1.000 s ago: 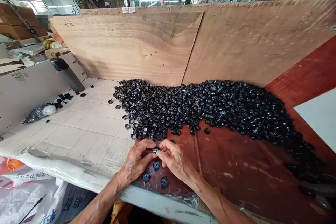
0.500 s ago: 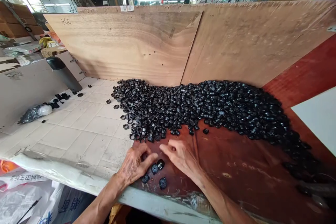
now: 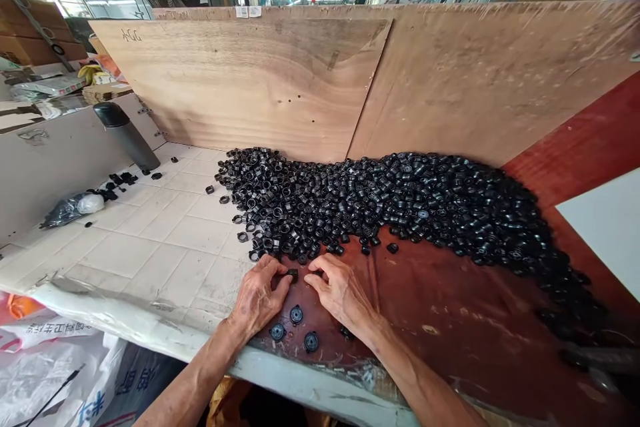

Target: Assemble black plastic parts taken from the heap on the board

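Note:
A long heap of small black plastic rings and caps (image 3: 400, 207) lies across the bench against the plywood back wall. My left hand (image 3: 257, 300) rests at the heap's near edge, its curled fingers pinching a small black piece (image 3: 293, 274). My right hand (image 3: 340, 290) sits just to the right, fingertips bent down onto the red board beside that piece; what they hold is hidden. Three finished black caps (image 3: 297, 314) lie face up below my hands, and another dark piece (image 3: 347, 332) shows under my right wrist.
A dark grey flask (image 3: 127, 137) leans at the left on the tiled surface (image 3: 165, 240), with a small plastic bag (image 3: 70, 207) and loose black bits near it. Plywood boards (image 3: 280, 80) wall the back. White printed sacks (image 3: 55, 360) hang below the bench's front edge.
Both hands pressed a piece together a second ago, set it down among the caps, then moved up to the heap's edge, where the left fingers now pinch a new piece.

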The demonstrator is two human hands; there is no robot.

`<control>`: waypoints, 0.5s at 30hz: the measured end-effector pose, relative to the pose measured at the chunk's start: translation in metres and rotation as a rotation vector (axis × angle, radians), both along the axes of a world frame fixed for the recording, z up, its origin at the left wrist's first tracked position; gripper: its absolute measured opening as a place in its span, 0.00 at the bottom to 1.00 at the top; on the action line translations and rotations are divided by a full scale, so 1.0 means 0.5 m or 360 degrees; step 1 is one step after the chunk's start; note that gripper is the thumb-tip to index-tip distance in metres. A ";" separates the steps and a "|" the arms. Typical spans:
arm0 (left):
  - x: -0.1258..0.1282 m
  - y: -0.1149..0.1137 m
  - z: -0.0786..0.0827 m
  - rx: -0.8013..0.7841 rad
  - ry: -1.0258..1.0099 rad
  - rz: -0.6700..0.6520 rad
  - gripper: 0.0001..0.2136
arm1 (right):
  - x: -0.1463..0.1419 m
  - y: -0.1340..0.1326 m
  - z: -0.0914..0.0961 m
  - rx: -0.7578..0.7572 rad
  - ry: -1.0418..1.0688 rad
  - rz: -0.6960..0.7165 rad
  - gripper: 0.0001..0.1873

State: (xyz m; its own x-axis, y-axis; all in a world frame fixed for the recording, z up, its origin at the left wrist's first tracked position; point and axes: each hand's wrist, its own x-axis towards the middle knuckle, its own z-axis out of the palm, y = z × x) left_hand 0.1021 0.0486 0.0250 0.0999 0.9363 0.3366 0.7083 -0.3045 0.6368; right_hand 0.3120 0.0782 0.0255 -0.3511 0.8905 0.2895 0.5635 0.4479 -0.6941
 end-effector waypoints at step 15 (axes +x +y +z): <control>-0.001 -0.007 0.009 -0.0022 0.0205 -0.0218 0.11 | 0.002 -0.006 0.023 -0.0238 0.0148 0.0027 0.09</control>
